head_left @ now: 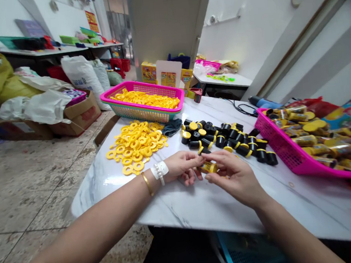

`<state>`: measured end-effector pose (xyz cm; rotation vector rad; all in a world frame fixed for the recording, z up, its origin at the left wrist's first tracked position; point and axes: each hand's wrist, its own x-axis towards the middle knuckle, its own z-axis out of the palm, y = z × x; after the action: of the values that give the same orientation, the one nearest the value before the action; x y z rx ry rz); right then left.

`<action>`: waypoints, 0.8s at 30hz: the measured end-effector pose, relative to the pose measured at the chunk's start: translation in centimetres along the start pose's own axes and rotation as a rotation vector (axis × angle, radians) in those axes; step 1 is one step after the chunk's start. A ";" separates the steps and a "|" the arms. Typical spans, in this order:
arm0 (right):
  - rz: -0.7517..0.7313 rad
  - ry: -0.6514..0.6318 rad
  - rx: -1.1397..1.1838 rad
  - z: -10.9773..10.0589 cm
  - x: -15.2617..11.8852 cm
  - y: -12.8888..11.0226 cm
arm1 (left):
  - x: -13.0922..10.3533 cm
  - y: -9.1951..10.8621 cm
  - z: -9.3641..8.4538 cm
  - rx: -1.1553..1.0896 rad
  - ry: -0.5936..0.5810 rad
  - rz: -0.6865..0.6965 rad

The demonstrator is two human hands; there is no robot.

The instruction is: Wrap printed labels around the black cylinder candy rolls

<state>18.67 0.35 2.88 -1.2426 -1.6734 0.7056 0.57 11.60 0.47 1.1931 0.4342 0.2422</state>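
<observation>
Over the front part of the table, both hands meet at a small yellow printed cylinder (209, 168). My right hand (234, 176) has its thumb and fingers closed around the cylinder. At the cylinder's left end, the fingers of my left hand (182, 167) are pinched against it; their tips are partly hidden. Just beyond my hands lies a group of black cylinders with yellow caps (233, 136), some upright and some on their sides. A loose pile of yellow ring-shaped pieces (136, 145) lies left of them.
A pink basket (290, 159) of finished-looking yellow cylinders stands at the right. Behind the ring pile is a pink-rimmed basket (114, 97) of yellow pieces. A dark cloth (172, 127) lies beside it. A blue-handled tool (264, 101) with a black cord is at the back right.
</observation>
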 end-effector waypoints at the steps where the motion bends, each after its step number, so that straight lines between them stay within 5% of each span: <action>1: 0.017 -0.018 -0.069 -0.5 -1.3 -0.8 | -0.1 0.1 0.1 0.026 0.016 -0.009; 7: 0.319 -0.410 -0.318 -3.9 -11.9 -2.8 | 0.5 0.0 0.4 0.211 0.102 -0.021; 12: 0.295 -0.413 -0.599 -5.9 -16.3 -1.8 | 1.6 -0.3 0.6 0.423 0.298 0.049; 15: 0.107 -0.172 -0.591 -6.7 -14.1 -1.0 | 1.7 -0.1 0.5 0.538 0.453 0.131; 18: -0.015 0.098 -0.596 -6.9 -9.3 1.1 | 1.6 0.0 0.4 0.564 0.465 0.147; 24: -0.045 -0.055 -0.560 -5.7 -2.9 6.0 | 1.2 0.0 0.7 0.542 0.449 0.114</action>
<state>26.63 -0.79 -0.73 -1.5677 -2.0163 0.2428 1.98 11.50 0.40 1.7020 0.8618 0.5180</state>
